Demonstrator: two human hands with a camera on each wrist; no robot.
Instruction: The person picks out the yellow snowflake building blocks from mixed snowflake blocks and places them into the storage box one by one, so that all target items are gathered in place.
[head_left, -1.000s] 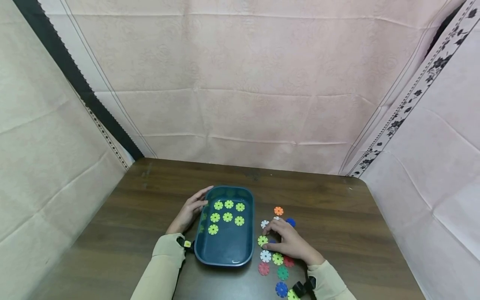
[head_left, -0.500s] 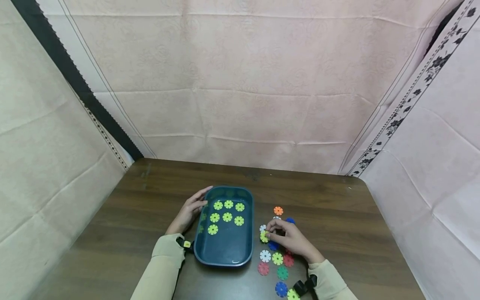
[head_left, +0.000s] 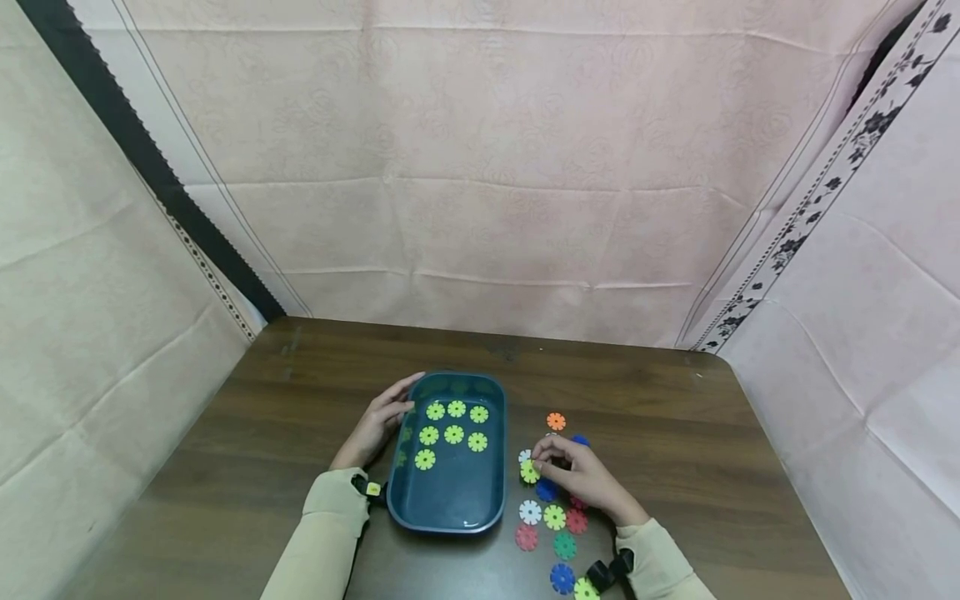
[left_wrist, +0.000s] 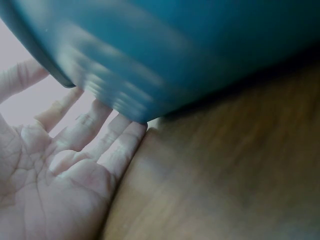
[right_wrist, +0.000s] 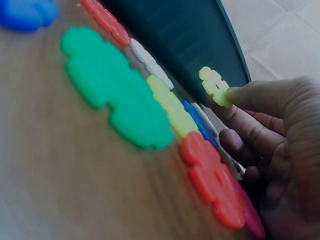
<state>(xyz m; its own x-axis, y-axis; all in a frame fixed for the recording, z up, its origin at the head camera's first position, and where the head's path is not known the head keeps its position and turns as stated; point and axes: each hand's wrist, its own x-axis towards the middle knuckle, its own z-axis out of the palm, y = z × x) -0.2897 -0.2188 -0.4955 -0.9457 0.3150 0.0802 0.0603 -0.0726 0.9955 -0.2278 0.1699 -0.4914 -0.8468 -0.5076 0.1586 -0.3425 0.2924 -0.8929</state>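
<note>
Disc, flat, yellow-green, notched rim, pinched in right hand

The right hand partly hides from us the lime notched disc it pinches and, just beyond the grip, a white disc. Wristward, we lose part of a second lime disc to the head view's bottom edge. By the left hand, the teal tray is cropped, the tabletop blurred.

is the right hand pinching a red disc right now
No, the right hand pinches a yellow-green disc, while a red disc lies on the table.
</note>
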